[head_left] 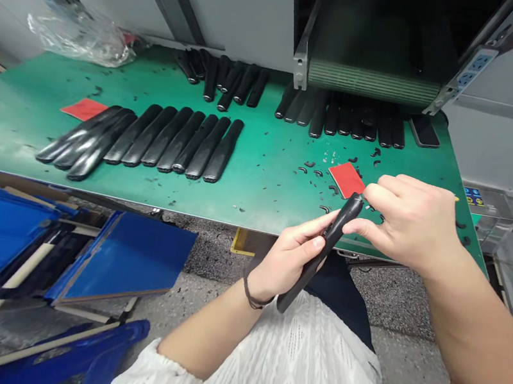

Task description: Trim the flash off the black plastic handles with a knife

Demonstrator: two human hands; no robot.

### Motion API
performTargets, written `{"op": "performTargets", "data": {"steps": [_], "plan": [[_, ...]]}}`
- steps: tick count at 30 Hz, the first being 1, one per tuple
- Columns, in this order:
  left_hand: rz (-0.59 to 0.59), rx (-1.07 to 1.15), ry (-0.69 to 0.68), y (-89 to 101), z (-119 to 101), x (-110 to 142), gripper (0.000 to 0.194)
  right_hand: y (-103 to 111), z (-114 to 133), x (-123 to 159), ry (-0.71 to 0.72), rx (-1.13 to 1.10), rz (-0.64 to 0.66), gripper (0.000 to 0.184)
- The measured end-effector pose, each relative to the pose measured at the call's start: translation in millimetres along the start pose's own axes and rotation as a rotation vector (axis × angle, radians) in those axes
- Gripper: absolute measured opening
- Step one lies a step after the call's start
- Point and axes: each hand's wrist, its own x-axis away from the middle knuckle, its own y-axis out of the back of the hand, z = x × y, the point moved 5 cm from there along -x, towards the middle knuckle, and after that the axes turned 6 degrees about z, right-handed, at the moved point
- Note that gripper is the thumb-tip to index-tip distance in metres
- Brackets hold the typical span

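Observation:
My left hand (287,258) is closed around a long black handle-shaped part (323,248), which it holds tilted up just off the front edge of the green table (250,171). My right hand (410,220) pinches at the part's upper end; whatever its fingertips hold is too small to make out. A red card (346,179) lies on the mat just beyond the hands, with several small black C-shaped clips (317,176) scattered around it.
A row of several black handle parts (148,136) lies at mid-left, with more along the back (225,80) and under the dark machine (346,118). Another red card (83,108), a plastic bag (79,34), a phone (424,131). Blue bins (124,258) stand below left.

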Motion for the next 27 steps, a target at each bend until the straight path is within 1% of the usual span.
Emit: {"op": "performTargets", "data": {"steps": [3,5,9,15,18,21,27], "plan": [[0.043,0.013,-0.07,-3.0,-0.3,-1.0,0.054,-2.7,0.3,4.7,-0.026,0.034,-0.015,0.065],[0.039,0.007,-0.084,-3.7,1.0,-2.0,0.055,-5.0,2.5,7.9,-0.036,0.051,-0.033,0.062],[0.003,-0.005,-0.093,-4.4,4.8,-4.9,0.063,-9.0,11.4,13.1,-0.064,0.084,-0.081,0.056],[-0.079,-0.016,-0.101,-4.7,3.1,-8.1,0.062,-15.9,31.0,18.0,-0.082,0.029,-0.143,0.055],[-0.141,-0.047,-0.094,-2.6,-0.9,-9.6,0.061,-20.7,39.8,19.2,-0.099,-0.029,-0.131,0.058],[-0.195,-0.088,-0.119,1.2,-5.3,-11.8,0.059,-23.9,48.6,20.5,-0.084,-0.081,-0.118,0.059],[-0.224,-0.074,-0.153,7.8,-11.2,-17.6,0.056,-27.3,63.8,24.2,-0.032,-0.121,-0.083,0.058]]}}
